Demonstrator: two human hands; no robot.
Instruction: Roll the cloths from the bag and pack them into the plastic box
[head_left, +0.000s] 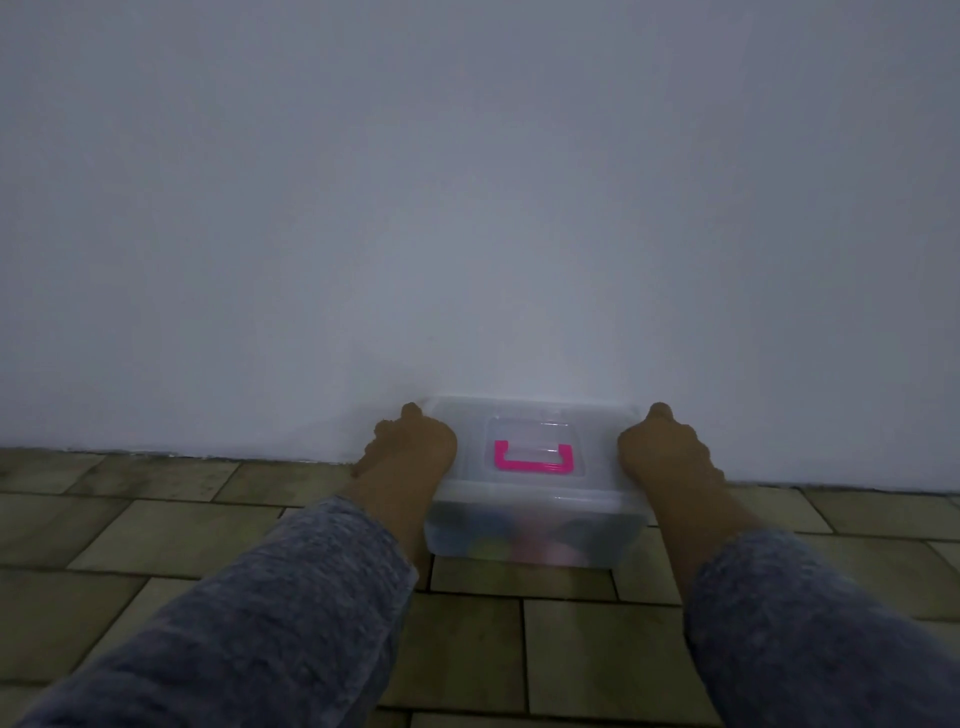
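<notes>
A clear plastic box (530, 540) stands on the tiled floor against the white wall. Its lid (467, 415) is on and carries a pink handle (535, 457) folded flat. Blurred coloured cloths (498, 545) show through the front wall. My left hand (410, 447) grips the box's left end, thumb on the lid's edge. At the right end, my right hand (670, 447) holds the box the same way. Both forearms wear grey knitted sleeves. No bag is in view.
A plain white wall (467, 208) fills the upper part of the view and meets the floor just behind the box. The floor (182, 535) is laid with greenish-brown rectangular tiles on both sides of the box and in front of it.
</notes>
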